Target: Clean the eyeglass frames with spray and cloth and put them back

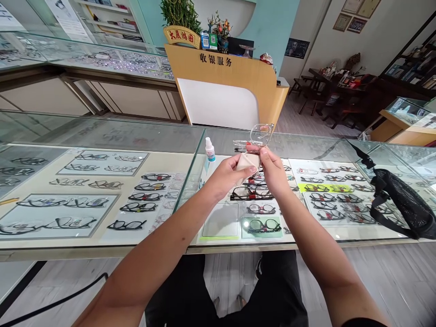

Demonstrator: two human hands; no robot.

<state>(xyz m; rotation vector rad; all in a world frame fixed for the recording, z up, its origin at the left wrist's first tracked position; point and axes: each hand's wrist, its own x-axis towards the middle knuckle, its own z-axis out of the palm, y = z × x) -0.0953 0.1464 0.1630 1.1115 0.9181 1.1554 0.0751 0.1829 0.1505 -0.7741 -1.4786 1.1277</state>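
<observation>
Above the glass counter, my left hand (229, 175) is closed around a pale cleaning cloth (248, 162), which is folded over part of a pair of eyeglasses (261, 132). One clear lens of the glasses sticks up past my fingers; the other lens is hidden by the cloth and my hands. My right hand (272, 169) pinches the glasses' thin frame close beside the cloth. A small white spray bottle (210, 151) with a blue label stands upright on the glass to the left of my hands.
Under the glass of the counter (218, 247) lie rows of eyeglasses (260, 225) on trays. A black mesh bag (402, 200) with a strap rests on the right. Beyond stands a wooden cashier desk (225, 68) with plants. A black cable (68, 295) runs at lower left.
</observation>
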